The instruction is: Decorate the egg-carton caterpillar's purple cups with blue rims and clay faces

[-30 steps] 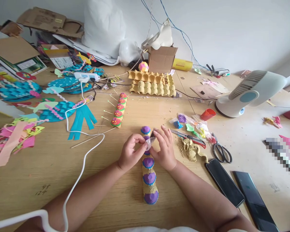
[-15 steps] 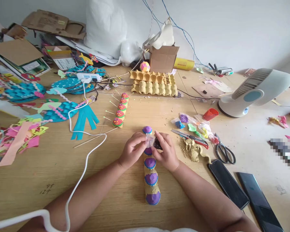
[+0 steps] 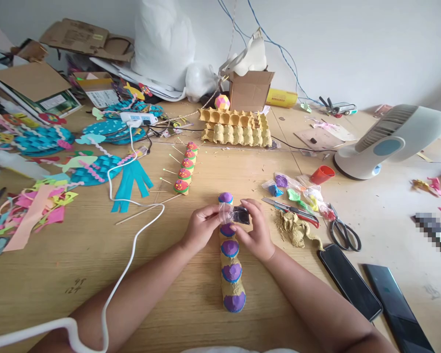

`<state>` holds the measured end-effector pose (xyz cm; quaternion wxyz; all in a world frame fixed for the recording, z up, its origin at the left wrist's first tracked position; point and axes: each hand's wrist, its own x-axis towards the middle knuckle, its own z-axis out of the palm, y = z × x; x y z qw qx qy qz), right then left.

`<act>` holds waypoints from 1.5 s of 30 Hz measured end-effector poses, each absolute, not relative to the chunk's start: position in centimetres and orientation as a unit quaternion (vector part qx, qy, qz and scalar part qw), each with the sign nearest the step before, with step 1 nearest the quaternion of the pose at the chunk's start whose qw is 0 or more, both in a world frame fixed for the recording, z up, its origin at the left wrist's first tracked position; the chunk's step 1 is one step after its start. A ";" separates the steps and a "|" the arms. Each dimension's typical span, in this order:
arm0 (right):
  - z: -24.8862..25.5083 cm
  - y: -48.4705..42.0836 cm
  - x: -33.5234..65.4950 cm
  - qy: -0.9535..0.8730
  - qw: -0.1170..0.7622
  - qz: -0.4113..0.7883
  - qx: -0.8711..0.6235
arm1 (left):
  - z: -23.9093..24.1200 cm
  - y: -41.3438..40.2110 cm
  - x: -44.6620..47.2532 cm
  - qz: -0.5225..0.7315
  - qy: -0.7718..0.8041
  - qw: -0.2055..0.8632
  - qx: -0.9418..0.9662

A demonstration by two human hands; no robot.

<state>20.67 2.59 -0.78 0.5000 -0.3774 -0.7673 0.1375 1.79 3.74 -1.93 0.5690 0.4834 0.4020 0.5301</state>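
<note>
Both my hands meet above a caterpillar made of egg-carton humps capped in purple and blue (image 3: 231,264), which lies lengthwise on the wooden table (image 3: 191,294). My left hand (image 3: 201,228) pinches one end of a small clear plastic bag with something dark inside (image 3: 235,214). My right hand (image 3: 255,229) grips the bag's other end, fingers curled round the dark part. The bag hangs just above the caterpillar's far humps.
A finished red-and-green caterpillar (image 3: 185,168) with toothpicks lies further back. Bags of coloured clay (image 3: 297,192), a utility knife (image 3: 290,211), scissors (image 3: 343,233), a red cup (image 3: 322,174), two phones (image 3: 353,282) and a fan (image 3: 393,142) sit right. Egg cartons (image 3: 235,128), a white cable (image 3: 132,245) and paper scraps lie left.
My hands have turned the small bag so its dark contents show, stretching it sideways between them. The view has shifted a little; the caterpillar has stayed put.
</note>
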 end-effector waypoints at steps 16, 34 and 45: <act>-0.1 2.3 20.8 -0.715 0.490 0.289 -0.407 | -0.9 3.5 1.4 0.517 0.391 0.494 0.579; -0.4 2.2 20.6 -0.598 0.514 0.497 -0.363 | -1.0 3.4 1.3 0.511 0.407 0.399 0.644; -0.4 2.1 20.5 -0.626 0.502 0.457 -0.383 | -0.9 3.4 1.4 0.531 0.401 0.381 0.642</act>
